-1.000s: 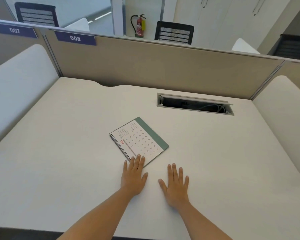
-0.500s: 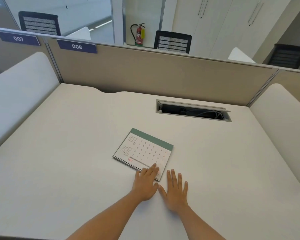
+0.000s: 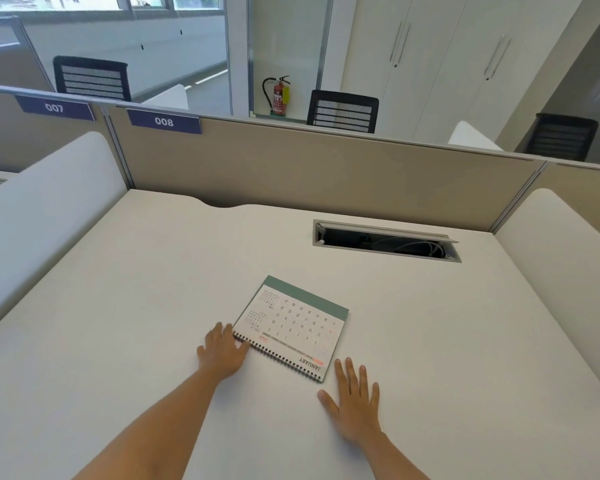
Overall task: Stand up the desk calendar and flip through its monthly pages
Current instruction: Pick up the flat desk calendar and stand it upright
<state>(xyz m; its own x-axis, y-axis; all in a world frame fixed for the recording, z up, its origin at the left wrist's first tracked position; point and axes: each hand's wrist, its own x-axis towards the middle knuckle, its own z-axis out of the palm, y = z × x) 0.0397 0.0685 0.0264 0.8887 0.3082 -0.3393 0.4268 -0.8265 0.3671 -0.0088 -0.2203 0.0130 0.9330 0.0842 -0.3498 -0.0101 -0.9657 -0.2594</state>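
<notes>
A spiral-bound desk calendar (image 3: 293, 323) lies flat on the white desk (image 3: 153, 289), its January page up and upside down to me, with a green band along its far edge. The wire binding faces me. My left hand (image 3: 222, 351) rests flat on the desk, fingertips touching the calendar's near left corner at the binding. Just below the calendar's near right corner, my right hand (image 3: 355, 403) lies palm down on the desk with fingers spread, apart from the calendar.
An open cable slot (image 3: 385, 240) with wires sits in the desk at the back right. A beige partition (image 3: 326, 168) closes the far side, and white side panels (image 3: 39, 202) flank the desk. Chairs and a fire extinguisher (image 3: 279, 95) stand beyond the partition.
The calendar has been turned clockwise so its binding now faces me. My left hand has shifted from the near right corner to the near left corner. My right hand has stayed flat.
</notes>
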